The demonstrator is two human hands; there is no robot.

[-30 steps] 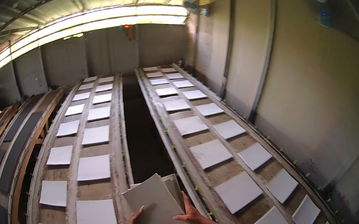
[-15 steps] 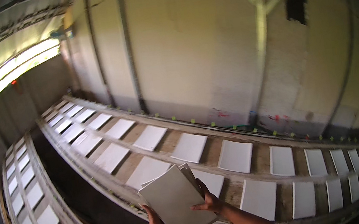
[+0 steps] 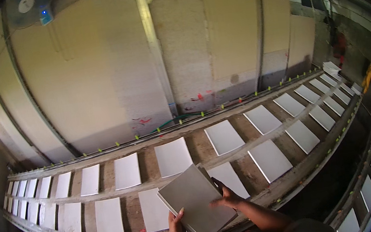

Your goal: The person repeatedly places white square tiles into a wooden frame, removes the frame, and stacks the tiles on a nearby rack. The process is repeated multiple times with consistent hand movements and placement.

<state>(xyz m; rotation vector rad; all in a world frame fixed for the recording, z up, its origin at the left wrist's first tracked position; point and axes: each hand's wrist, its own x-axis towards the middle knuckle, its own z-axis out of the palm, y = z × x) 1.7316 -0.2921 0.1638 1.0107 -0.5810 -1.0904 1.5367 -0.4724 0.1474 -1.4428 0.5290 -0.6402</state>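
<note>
Both hands hold a small stack of flat grey rectangular sheets (image 3: pixel 193 205), tilted in front of me; their material I cannot make out. My left hand (image 3: pixel 177 226) grips the lower left edge, with the thumb over the top face. On the opposite side, my right hand (image 3: pixel 228 198) closes around the right edge, slightly blurred. The sheets in the stack are a little out of line, so edges show at the left and right. Just beyond it, a white rectangular sheet (image 3: pixel 227 176) and another white one (image 3: pixel 154 210) lie on the long bench.
The long bench (image 3: pixel 242 148) carries two rows of spaced white sheets. Small yellow-green tags (image 3: pixel 202 114) line its wall side. Another bench with white sheets (image 3: pixel 368 192) stands at lower right, past a dark gap. A fan (image 3: pixel 26 4) hangs upper left on the pale wall.
My view has swung right, bringing the bench's right end and the second bench there into sight. Both hands still hold the stack; my left thumb now lies further over its top face.
</note>
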